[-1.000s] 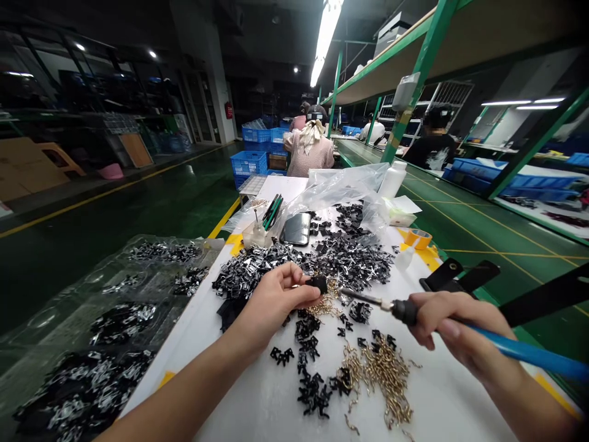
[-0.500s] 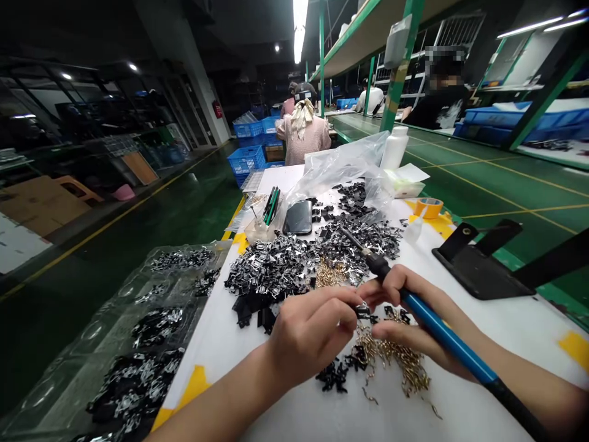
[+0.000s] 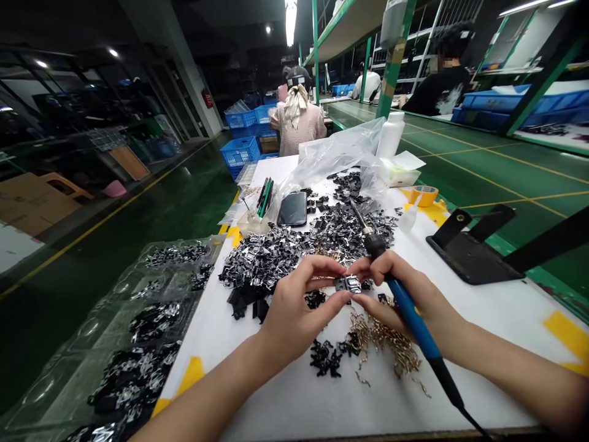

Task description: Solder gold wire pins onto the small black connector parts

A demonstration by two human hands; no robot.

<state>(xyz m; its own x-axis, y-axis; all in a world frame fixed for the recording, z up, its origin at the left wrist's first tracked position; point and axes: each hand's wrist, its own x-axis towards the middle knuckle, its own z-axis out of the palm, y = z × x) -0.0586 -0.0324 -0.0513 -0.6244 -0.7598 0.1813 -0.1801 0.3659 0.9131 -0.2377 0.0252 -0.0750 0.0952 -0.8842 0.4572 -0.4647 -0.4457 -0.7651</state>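
Observation:
A small black and silver part (image 3: 348, 284) is pinched between the fingertips of my left hand (image 3: 306, 301) and my right hand (image 3: 396, 288). My right hand also holds a blue-handled soldering iron (image 3: 408, 307), its metal tip pointing forward over the parts. Beyond my hands lies a heap of black and silver parts (image 3: 269, 255). Brass-coloured curved pieces (image 3: 386, 334) are spread under and beside my right hand. Small black pieces (image 3: 326, 359) lie on the white tabletop (image 3: 285, 411) nearer to me.
A phone (image 3: 292, 209), a cup with pens (image 3: 254, 223), a plastic bag (image 3: 335, 156), a white bottle (image 3: 391, 135) and orange tape (image 3: 424, 196) stand farther back. A black bracket (image 3: 473, 255) is at right, clear trays (image 3: 119, 319) at left. A person (image 3: 301, 120) sits ahead.
My hands have turned and risen slightly, so the small part now shows between the fingertips. The left fingers have spread from their curled pose. The view has shifted slightly.

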